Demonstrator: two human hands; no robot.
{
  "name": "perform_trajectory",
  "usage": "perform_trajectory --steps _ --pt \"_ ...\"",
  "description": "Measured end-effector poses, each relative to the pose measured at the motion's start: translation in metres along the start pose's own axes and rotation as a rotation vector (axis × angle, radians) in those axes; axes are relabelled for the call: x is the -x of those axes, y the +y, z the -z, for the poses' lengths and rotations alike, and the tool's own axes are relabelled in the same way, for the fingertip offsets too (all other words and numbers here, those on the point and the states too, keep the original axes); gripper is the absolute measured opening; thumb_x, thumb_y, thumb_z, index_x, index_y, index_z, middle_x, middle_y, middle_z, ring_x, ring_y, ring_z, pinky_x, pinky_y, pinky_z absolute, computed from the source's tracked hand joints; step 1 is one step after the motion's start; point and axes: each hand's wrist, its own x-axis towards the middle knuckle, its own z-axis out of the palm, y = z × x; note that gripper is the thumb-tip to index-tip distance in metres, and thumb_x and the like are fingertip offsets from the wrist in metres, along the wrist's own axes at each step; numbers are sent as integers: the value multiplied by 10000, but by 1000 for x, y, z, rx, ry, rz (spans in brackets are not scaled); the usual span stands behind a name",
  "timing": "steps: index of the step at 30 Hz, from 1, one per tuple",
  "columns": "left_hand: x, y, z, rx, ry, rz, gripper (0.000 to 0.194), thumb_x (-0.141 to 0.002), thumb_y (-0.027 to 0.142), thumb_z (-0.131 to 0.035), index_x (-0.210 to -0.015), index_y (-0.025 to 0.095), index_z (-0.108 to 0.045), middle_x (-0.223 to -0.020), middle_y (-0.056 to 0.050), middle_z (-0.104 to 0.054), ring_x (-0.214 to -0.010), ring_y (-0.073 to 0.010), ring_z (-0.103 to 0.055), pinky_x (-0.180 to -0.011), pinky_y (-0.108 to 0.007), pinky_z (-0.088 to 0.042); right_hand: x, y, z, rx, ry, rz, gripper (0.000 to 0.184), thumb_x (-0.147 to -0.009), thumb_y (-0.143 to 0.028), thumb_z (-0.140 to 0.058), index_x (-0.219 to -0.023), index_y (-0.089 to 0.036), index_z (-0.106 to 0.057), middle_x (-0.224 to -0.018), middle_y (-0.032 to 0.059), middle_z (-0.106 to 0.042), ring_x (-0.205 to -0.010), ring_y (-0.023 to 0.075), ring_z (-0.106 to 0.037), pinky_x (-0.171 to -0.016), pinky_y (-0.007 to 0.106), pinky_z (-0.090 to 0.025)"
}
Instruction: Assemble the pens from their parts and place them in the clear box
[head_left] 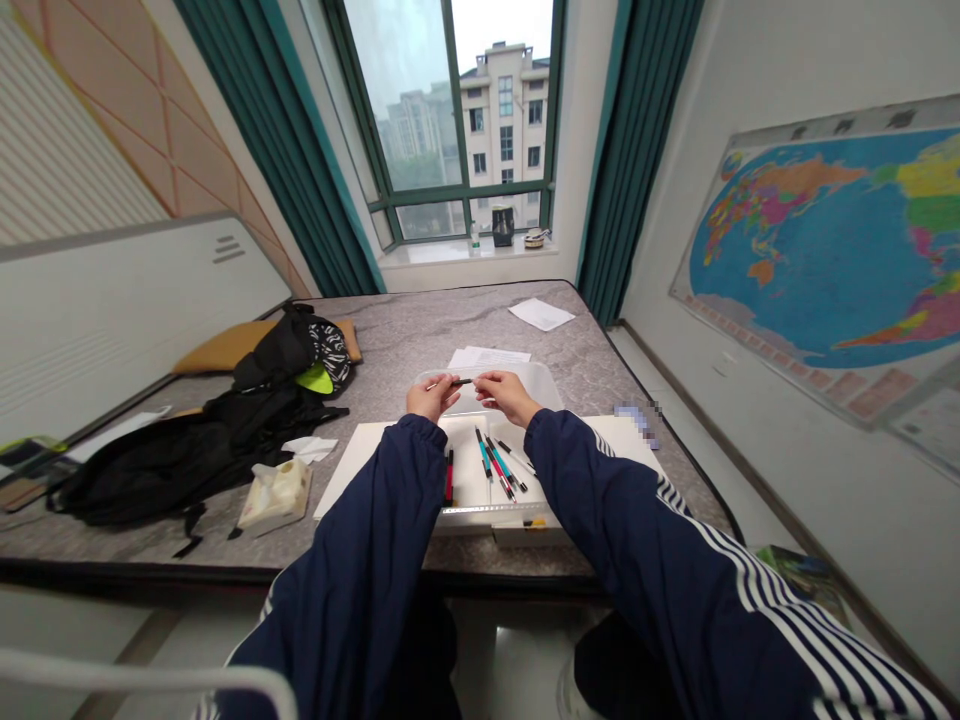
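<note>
While a wide grey bed top (420, 330) spreads below the left hand (432, 397) and right hand (506, 396), a clear plastic box (545, 380) shows behind them. Slim blue, red and black pens (483, 453) lie nearer the person. Between the hands, the left pinches a thin dark stick (464, 381); one can't tell if the right grips it.

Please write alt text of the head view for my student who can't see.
A person's left grip and right grip hold a slim dark pen-like stick above a grey marbled surface. Slim teal, red and black pens lie nearer on a white surface.
</note>
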Motion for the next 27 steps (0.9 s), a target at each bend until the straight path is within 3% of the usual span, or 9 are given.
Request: perform_trajectory --steps 4,7,10,16,19,23,27 --pt "1 0 -2 -75 26 -62 281 -700 254 -779 -902 125 -632 -939 -110 -739 -889 -191 -718 -788 -324 -585 0 6 0 215 -95 -12 160 -755 -225 -761 -792 -120 -645 -647 24 -656 -523 86 -608 -471 160 -491" --pt "3 1 -5 -167 -18 -73 298 -663 267 -788 -878 113 -650 -857 -99 -736 -864 -209 -718 -771 -349 -591 1 13 -1 438 -183 30 230 -693 -266 -824 -726 -114 -654 -584 29 -653 -477 104 -611 -448 173 -498" --pt "5 0 -8 -219 -60 -76 329 -624 292 -810 -849 110 -654 -820 -87 -727 -853 -221 -718 -770 -366 -592 1 17 -2 527 -225 53 254 -663 -284 -845 -687 -115 -658 -562 28 -648 -473 113 -623 -446 172 -505" --pt "3 0 -6 -160 -92 -135 412 -580 388 -840 -843 118 -674 -894 -86 -720 -924 -218 -698 -808 -361 -583 -5 17 -1 406 -61 30 194 -725 -250 -801 -726 -112 -664 -590 32 -655 -493 109 -631 -431 160 -502" --pt "-1 -6 -4 -241 -118 -158 430 -550 415 -848 -830 118 -712 -874 -71 -722 -880 -200 -689 -780 -337 -585 -7 15 0 357 15 32 144 -779 -218 -749 -744 -113 -657 -611 36 -662 -504 107 -633 -448 169 -514" --pt "-6 -18 -1 -439 -187 -201 424 -579 436 -821 -871 132 -766 -827 -63 -731 -790 -176 -676 -757 -322 -577 -7 16 1 469 2 108 151 -788 -252 -742 -749 -123 -675 -607 32 -665 -505 116 -640 -454 175 -506" --pt "-10 -23 2 -474 -204 -204 439 -613 452 -795 -920 138 -778 -803 -68 -740 -781 -179 -682 -763 -319 -567 -7 19 1 611 -54 234 200 -782 -324 -750 -781 -129 -707 -626 42 -681 -504 128 -652 -462 181 -498"
